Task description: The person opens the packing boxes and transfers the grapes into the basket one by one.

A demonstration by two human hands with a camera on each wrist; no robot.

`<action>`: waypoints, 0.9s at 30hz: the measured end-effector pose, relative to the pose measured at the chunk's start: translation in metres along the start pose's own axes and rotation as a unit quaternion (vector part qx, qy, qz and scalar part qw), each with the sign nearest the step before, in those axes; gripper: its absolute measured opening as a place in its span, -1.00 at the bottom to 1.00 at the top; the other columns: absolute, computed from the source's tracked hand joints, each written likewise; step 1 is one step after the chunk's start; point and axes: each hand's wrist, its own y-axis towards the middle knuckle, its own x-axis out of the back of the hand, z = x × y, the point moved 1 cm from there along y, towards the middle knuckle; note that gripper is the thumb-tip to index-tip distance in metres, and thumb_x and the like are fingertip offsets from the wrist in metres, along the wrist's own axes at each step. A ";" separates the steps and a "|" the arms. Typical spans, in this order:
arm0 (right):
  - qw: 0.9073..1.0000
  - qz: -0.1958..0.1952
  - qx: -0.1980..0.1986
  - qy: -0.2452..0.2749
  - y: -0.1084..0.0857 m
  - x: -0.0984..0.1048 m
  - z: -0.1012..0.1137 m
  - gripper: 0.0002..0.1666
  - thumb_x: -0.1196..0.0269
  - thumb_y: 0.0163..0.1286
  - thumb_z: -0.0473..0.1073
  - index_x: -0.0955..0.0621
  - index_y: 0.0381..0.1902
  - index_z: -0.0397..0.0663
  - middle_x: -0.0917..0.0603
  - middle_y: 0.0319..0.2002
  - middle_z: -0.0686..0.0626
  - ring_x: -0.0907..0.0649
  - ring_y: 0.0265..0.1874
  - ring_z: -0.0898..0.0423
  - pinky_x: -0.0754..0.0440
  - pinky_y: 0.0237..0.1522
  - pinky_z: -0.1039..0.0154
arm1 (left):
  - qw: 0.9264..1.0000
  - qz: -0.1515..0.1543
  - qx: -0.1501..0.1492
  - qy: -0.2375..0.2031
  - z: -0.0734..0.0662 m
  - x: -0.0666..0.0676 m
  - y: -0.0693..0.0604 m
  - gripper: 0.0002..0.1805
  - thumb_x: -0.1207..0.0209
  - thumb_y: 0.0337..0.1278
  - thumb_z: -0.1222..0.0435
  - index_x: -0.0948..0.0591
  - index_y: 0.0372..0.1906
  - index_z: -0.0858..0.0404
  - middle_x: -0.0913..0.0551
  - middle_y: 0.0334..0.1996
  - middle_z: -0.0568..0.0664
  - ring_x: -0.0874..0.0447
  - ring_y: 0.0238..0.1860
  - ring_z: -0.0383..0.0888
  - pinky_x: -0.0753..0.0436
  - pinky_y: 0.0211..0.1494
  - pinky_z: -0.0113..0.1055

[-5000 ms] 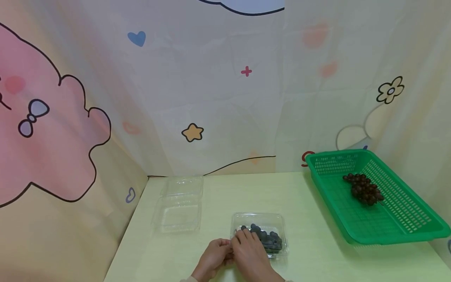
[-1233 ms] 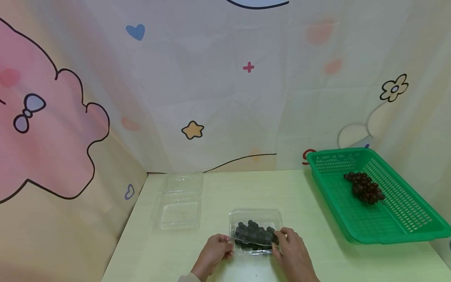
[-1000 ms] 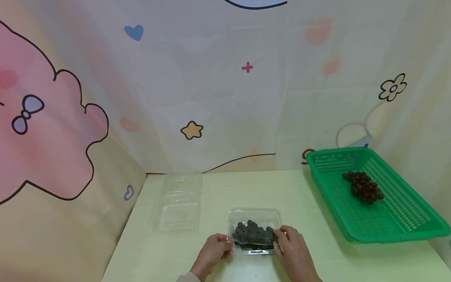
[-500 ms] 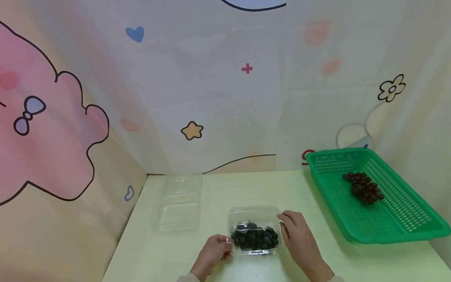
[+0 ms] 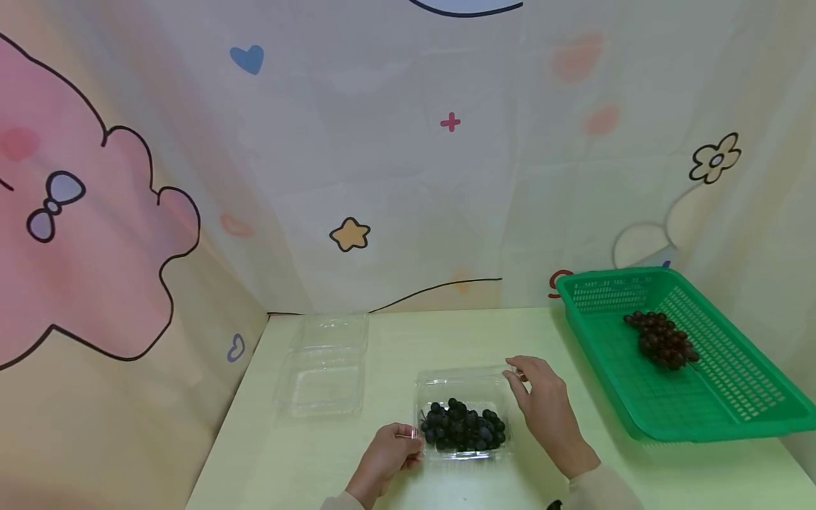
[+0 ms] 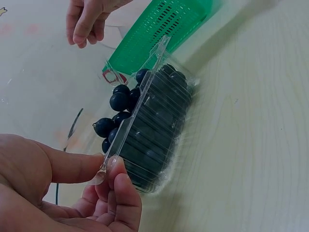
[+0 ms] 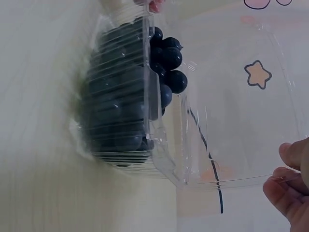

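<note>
A clear plastic clamshell box (image 5: 462,455) holds a bunch of black grapes (image 5: 462,425) in front of me on the table. My left hand (image 5: 390,453) pinches the box's left rim between thumb and fingers, close up in the left wrist view. At the right, my right hand (image 5: 547,407) holds the edge of the raised clear lid (image 7: 241,111); the right wrist view has its thumb and fingertips at that edge. The grapes lie uncovered from above, and some rise above the rim (image 6: 128,121).
Another clear clamshell box (image 5: 324,382) lies unfolded at the back left. A green plastic basket (image 5: 612,397) on the right contains a bunch of dark red grapes (image 5: 664,341). A printed curtain (image 5: 408,177) hangs behind the pale table (image 5: 255,453).
The lid has swung up and back from over the black grapes, with my right hand moving away from me along with it. My left hand has stayed at the left rim since 1.2 s ago.
</note>
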 end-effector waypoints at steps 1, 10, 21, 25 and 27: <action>1.000 0.001 -0.005 0.003 0.002 -0.001 -0.001 -0.69 -0.46 0.22 -0.47 -0.71 -0.06 -0.29 -0.72 -0.15 -0.18 -0.72 -0.35 0.01 -0.71 -0.40 0.06 | 1.000 0.000 -0.001 0.000 0.000 0.000 0.000 -0.88 -0.19 0.29 0.52 -0.51 -0.15 0.50 -0.62 -0.40 0.04 -0.58 -0.45 -0.22 -0.63 -0.33 -0.40; 0.999 0.000 -0.037 0.030 0.012 -0.009 -0.009 -0.73 -0.39 0.31 -0.46 -0.71 -0.02 -0.32 -0.75 -0.24 -0.13 -0.72 -0.37 0.04 -0.71 -0.39 0.08 | 1.000 -0.004 0.000 0.002 0.002 -0.001 0.001 -0.89 -0.19 0.28 0.52 -0.52 -0.16 0.49 -0.62 -0.41 0.04 -0.58 -0.46 -0.22 -0.62 -0.34 -0.42; 0.989 0.024 -0.125 0.077 0.022 -0.021 -0.027 -0.85 -0.35 0.39 -0.42 -0.72 -0.10 -0.25 -0.79 -0.31 -0.06 -0.73 -0.40 0.03 -0.67 -0.37 0.30 | 1.000 -0.005 0.006 -0.004 0.003 -0.001 0.003 -0.86 -0.18 0.30 0.53 -0.51 -0.12 0.53 -0.62 -0.40 0.02 -0.58 -0.46 -0.22 -0.62 -0.35 -0.43; 0.983 0.043 -0.158 0.084 0.020 -0.028 -0.032 -0.88 -0.35 0.38 -0.44 -0.72 -0.15 -0.26 -0.79 -0.27 -0.12 -0.72 -0.36 0.00 -0.67 -0.35 0.31 | 1.000 -0.006 0.012 -0.006 0.003 0.000 0.004 -0.85 -0.19 0.30 0.53 -0.51 -0.11 0.54 -0.62 -0.40 0.02 -0.59 -0.46 -0.22 -0.64 -0.34 -0.42; 0.980 0.054 -0.170 0.083 0.019 -0.031 -0.035 -0.86 -0.33 0.38 -0.45 -0.72 -0.12 -0.31 -0.79 -0.25 -0.16 -0.72 -0.33 -0.03 -0.68 -0.32 0.28 | 1.000 -0.007 0.014 -0.007 0.002 0.000 0.003 -0.85 -0.19 0.30 0.53 -0.51 -0.11 0.53 -0.62 -0.39 0.02 -0.59 -0.45 -0.21 -0.64 -0.34 -0.42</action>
